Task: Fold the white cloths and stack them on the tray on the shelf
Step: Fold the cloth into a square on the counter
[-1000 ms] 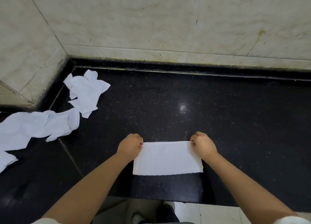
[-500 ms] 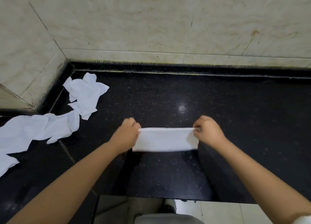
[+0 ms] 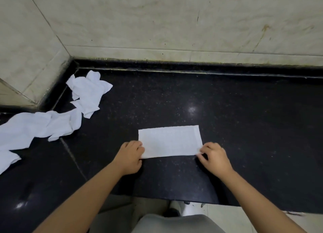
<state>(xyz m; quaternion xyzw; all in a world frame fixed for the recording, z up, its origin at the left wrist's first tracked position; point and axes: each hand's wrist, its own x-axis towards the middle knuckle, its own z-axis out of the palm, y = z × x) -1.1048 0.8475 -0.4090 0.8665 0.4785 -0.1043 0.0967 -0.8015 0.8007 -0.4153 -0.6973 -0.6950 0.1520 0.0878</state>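
The folded white cloth (image 3: 170,141) lies flat at centre frame on the black counter (image 3: 244,119), long edge across, so it can be halved again. The left hand (image 3: 130,156) and right hand (image 3: 214,158) pinch its two near corners, fingers curled narrow; how firmly, I cannot tell. Half a second ago it hung taut between them. Crumpled cloths (image 3: 52,121) wait at left; no tray shows.
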